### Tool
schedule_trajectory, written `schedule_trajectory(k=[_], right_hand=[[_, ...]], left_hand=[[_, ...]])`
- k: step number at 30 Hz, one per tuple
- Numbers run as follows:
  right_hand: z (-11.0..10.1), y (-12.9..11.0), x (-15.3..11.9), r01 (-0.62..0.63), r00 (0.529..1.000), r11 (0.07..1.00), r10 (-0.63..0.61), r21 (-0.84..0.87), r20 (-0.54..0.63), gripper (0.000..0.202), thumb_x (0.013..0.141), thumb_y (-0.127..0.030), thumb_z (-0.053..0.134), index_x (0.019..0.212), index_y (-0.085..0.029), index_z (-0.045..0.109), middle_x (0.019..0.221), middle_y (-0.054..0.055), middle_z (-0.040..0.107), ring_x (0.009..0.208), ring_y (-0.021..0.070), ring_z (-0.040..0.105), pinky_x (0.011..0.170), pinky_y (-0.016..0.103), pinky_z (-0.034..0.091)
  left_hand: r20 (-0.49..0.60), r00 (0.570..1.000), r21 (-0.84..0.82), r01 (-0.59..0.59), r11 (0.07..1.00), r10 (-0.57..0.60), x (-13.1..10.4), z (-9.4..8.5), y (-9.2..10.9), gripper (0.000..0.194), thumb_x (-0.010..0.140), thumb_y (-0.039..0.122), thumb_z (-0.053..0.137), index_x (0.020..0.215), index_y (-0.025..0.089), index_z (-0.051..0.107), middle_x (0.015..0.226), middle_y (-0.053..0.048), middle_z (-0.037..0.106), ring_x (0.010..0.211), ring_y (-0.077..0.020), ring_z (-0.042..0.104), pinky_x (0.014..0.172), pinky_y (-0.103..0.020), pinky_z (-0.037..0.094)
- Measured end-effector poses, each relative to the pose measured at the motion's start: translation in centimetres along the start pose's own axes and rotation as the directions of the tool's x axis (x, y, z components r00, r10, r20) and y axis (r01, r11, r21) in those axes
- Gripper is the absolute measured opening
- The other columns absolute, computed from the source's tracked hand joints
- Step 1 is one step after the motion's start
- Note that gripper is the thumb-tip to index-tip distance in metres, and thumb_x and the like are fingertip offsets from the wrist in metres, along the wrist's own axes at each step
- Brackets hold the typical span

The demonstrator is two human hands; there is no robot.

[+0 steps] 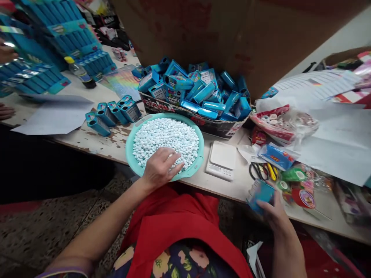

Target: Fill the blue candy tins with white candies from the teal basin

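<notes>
Pale white and bluish candies (pixel 168 135) fill a round turquoise tray (pixel 130 148) at the table's front edge. My left hand (pixel 162 166) rests on the near side of the candies, fingers curved down; whether it holds any is hidden. At the right, my right hand (pixel 274 210) grips a small blue box (pixel 261 195), blurred by motion. Between the hands lies a white kitchen scale (pixel 222 159) with nothing on it. Behind the tray, a carton (pixel 220 129) is heaped with blue boxes (pixel 176 83). Several more blue boxes (pixel 106 114) stand left of the tray.
Scissors (pixel 257 171), a yellow cutter (pixel 271 171), green tape (pixel 294 174) and an open candy bag (pixel 278 119) lie at the right. Blue display stacks (pixel 69 31), a bottle (pixel 79 72) and white paper (pixel 58 116) are at the left. Another person's hand (pixel 5 112) shows at the left edge.
</notes>
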State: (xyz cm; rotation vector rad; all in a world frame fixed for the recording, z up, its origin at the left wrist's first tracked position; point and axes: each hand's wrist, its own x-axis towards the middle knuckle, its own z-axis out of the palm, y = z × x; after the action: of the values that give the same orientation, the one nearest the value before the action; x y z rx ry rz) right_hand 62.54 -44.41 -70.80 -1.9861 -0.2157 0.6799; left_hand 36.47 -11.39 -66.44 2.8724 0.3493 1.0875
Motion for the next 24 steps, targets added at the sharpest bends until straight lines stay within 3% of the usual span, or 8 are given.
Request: schedule_trajectory(k=[3, 5, 7, 11, 15, 20, 22, 24], right_hand=[[1.7, -1.8, -3.1, -0.006, 0.991, 0.931, -0.042, 0.364, 0.124, 0.084, 0.07, -0.068, 0.051, 0.141, -0.025, 0.04, 0.126, 0.019, 0.059, 0.11, 0.0389, 0.061, 0.095, 0.065, 0.041], [4.4, -4.0, -3.8, -0.048, 0.964, 0.91, -0.065, 0.411, 0.256, 0.078, 0.074, -0.067, 0.045, 0.138, -0.023, 0.046, 0.124, 0.018, 0.062, 0.112, 0.0381, 0.061, 0.097, 0.066, 0.039], [7.4, -6.6, -3.5, -0.08, 0.912, 0.914, -0.093, 0.397, 0.399, 0.071, 0.073, -0.057, 0.053, 0.135, -0.023, 0.05, 0.121, 0.016, 0.064, 0.114, 0.0367, 0.06, 0.097, 0.063, 0.042], [11.4, -11.3, -1.8, -0.065, 0.839, 0.919, -0.16, 0.388, 0.52, 0.065, 0.066, -0.037, 0.069, 0.129, -0.023, 0.056, 0.116, 0.011, 0.068, 0.112, 0.0337, 0.062, 0.092, 0.053, 0.05], [13.0, -13.5, -0.8, -0.022, 0.855, 0.939, -0.16, 0.342, 0.494, 0.052, 0.065, -0.038, 0.076, 0.112, -0.019, 0.063, 0.103, 0.008, 0.072, 0.094, 0.0288, 0.068, 0.085, 0.044, 0.055], [14.5, -13.9, -1.3, 0.232, 0.875, 0.97, -0.241, 0.073, 0.419, 0.041, 0.072, -0.043, 0.076, 0.103, -0.02, 0.063, 0.092, 0.003, 0.072, 0.082, 0.0197, 0.065, 0.077, 0.032, 0.054], [14.8, -14.3, -1.9, 0.319, 0.86, 0.948, -0.28, -0.021, 0.426, 0.041, 0.073, -0.044, 0.074, 0.105, -0.021, 0.062, 0.092, 0.002, 0.071, 0.08, 0.0186, 0.064, 0.075, 0.03, 0.053], [14.9, -15.0, -2.4, 0.367, 0.841, 0.927, -0.295, -0.076, 0.453, 0.04, 0.075, -0.045, 0.072, 0.105, -0.021, 0.062, 0.09, 0.002, 0.071, 0.078, 0.0182, 0.064, 0.073, 0.029, 0.052]], left_hand=[[0.226, 0.973, 0.066, 0.027, 0.997, -0.041, 2.5, 1.3, -0.8, 0.049, 0.086, 0.051, 0.057, 0.121, 0.018, 0.06, 0.129, -0.015, 0.055, 0.126, -0.0333, 0.044, 0.101, -0.047, 0.038], [0.345, 0.938, 0.116, 0.008, 0.993, -0.048, 3.6, 2.4, -1.2, 0.05, 0.088, 0.055, 0.05, 0.124, 0.021, 0.058, 0.135, -0.014, 0.051, 0.124, -0.0351, 0.044, 0.098, -0.049, 0.037], [0.39, 0.919, 0.175, -0.014, 0.985, -0.056, 4.2, 3.2, -1.3, 0.043, 0.092, 0.05, 0.045, 0.118, 0.02, 0.06, 0.131, -0.014, 0.054, 0.111, -0.0328, 0.05, 0.088, -0.046, 0.039], [0.347, 0.936, 0.228, -0.018, 0.973, -0.064, 4.7, 3.9, -1.6, 0.026, 0.093, 0.033, 0.044, 0.094, 0.016, 0.064, 0.1, -0.014, 0.061, 0.084, -0.0244, 0.053, 0.068, -0.035, 0.035], [0.271, 0.957, 0.257, 0.035, 0.966, -0.106, 4.9, 4.4, -2.5, 0.022, 0.09, 0.02, 0.045, 0.074, 0.014, 0.06, 0.074, -0.01, 0.056, 0.065, -0.0191, 0.049, 0.056, -0.031, 0.028], [0.184, 0.945, 0.147, 0.246, 0.958, -0.271, 5.1, 4.8, -3.2, 0.025, 0.089, 0.022, 0.046, 0.07, 0.013, 0.059, 0.063, -0.006, 0.055, 0.056, -0.0136, 0.046, 0.049, -0.028, 0.019], [0.112, 0.902, -0.031, 0.423, 0.906, -0.417, 5.3, 4.6, -3.0, 0.022, 0.088, 0.025, 0.05, 0.072, 0.013, 0.06, 0.066, -0.004, 0.058, 0.058, -0.0119, 0.049, 0.051, -0.025, 0.025], [0.114, 0.777, -0.302, 0.621, 0.723, -0.62, 5.8, 4.1, -2.8, 0.02, 0.085, 0.029, 0.054, 0.074, 0.013, 0.06, 0.065, -0.002, 0.056, 0.056, -0.0098, 0.048, 0.052, -0.023, 0.031]])
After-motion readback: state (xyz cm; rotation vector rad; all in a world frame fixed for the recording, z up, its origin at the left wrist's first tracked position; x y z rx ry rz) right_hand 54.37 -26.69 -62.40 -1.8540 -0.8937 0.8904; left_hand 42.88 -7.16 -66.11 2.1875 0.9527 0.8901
